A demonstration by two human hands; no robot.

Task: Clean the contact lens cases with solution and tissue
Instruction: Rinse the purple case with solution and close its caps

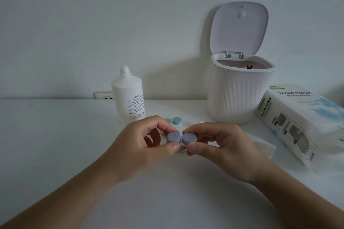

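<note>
A lens case with two purple-blue caps is held above the white table between both hands. My left hand pinches its left cap with thumb and fingers. My right hand pinches the right cap the same way. A pale pink case peeks out just below my thumbs, mostly hidden. Behind the hands lies a green lens case. A white solution bottle stands upright behind my left hand, its cap on. A loose tissue lies flat under and right of my right hand.
A small white ribbed bin stands at the back right with its lid flipped up. A pack of tissue paper lies on its side at the right edge. A wall socket sits behind the table.
</note>
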